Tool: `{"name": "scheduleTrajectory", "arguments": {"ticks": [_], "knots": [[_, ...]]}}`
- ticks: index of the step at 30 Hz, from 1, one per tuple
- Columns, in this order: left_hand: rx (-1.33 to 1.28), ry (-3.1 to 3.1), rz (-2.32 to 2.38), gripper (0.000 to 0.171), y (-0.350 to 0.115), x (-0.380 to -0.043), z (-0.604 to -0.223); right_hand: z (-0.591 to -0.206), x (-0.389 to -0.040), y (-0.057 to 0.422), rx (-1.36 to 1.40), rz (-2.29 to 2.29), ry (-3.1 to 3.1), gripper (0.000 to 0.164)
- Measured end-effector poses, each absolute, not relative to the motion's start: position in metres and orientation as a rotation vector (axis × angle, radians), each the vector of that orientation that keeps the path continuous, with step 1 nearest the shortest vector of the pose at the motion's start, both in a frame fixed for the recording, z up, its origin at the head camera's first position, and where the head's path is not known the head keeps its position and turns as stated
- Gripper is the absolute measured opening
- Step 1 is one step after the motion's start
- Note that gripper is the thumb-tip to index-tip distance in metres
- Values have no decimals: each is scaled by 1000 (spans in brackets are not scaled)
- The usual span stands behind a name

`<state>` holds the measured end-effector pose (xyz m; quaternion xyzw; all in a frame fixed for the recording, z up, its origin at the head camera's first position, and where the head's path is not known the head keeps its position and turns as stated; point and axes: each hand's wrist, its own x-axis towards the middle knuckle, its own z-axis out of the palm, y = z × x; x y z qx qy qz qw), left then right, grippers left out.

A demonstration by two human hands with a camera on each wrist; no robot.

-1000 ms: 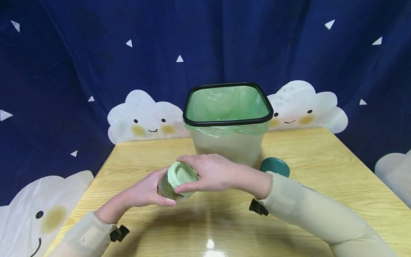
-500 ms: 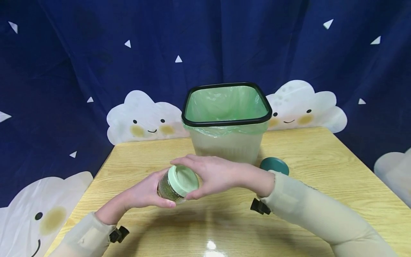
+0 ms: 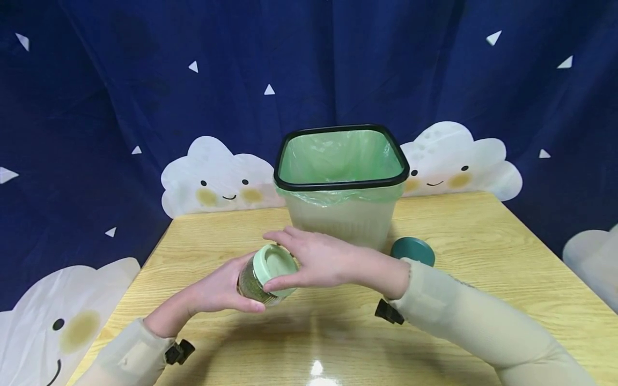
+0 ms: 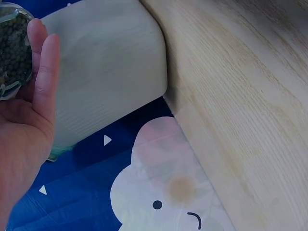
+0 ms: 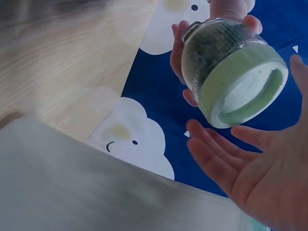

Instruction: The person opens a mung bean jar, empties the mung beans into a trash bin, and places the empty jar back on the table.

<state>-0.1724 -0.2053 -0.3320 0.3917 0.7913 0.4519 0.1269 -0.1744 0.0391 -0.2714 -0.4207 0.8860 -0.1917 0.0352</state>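
My left hand [image 3: 219, 287] grips a clear jar [image 3: 248, 284], held tilted above the table with its pale green lid [image 3: 279, 268] turned toward the right. Small round green beans [image 4: 13, 50] show through the jar's base in the left wrist view. Beside the lid is my right hand [image 3: 318, 261], thumb and fingers spread around it. The right wrist view shows a gap between these right fingers [image 5: 216, 154] and the lid [image 5: 245, 86]. Part of the jar is hidden behind the left hand.
Behind the hands stands a bin [image 3: 347, 220] with a black rim [image 3: 343, 186] and a green liner bag [image 3: 338, 153]. A dark green round object [image 3: 412, 250] lies on the wooden table [image 3: 483, 257] to the bin's right. A blue cloud-print curtain [image 3: 309, 53] hangs behind.
Half a second ago my right hand was turned further round the lid; now it has swung back, its fingers spread off the lid. My left hand and the jar have hardly moved.
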Motion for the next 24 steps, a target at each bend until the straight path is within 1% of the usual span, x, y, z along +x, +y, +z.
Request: {"name": "scheduleTrajectory", "arguments": {"ticks": [4, 9, 13, 24], "knots": [[1136, 2304, 1314, 71, -205, -172, -332, -273, -174, 38, -1243, -550, 2723, 84], [1131, 2302, 1315, 71, -206, -173, -333, -275, -175, 37, -1269, -557, 2718, 79], [1125, 2314, 1317, 71, -206, -172, -333, -275, -174, 38, -1296, -565, 2709, 79], [1109, 2316, 1327, 69, -205, -171, -331, -271, -175, 43, -1479, -537, 2681, 82]]}}
